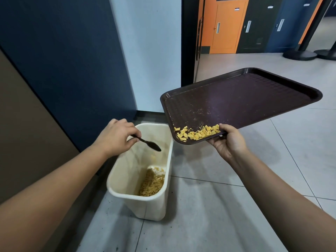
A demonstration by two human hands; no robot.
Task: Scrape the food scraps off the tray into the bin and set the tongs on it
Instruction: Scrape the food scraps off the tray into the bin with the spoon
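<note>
A cream-coloured rectangular plastic bin (145,179) stands on the grey tiled floor (218,206) against a dark blue wall panel (63,60), with yellow flaky food scraps already lying in its bottom (151,184). Above the bin's opening, the left hand (116,137) has its fingers curled around the handle of a slim black utensil with a spoon-shaped tip (147,142), which points down toward the bin's right wall. To the right of the bin and higher, the right hand (227,140) grips the near edge of a dark brown rectangular plastic tray (245,99), thumb on top, tilted so that a pile of yellow food scraps (197,133) lies in its lowest corner, just beside the thumb and over the bin's right rim.
</note>
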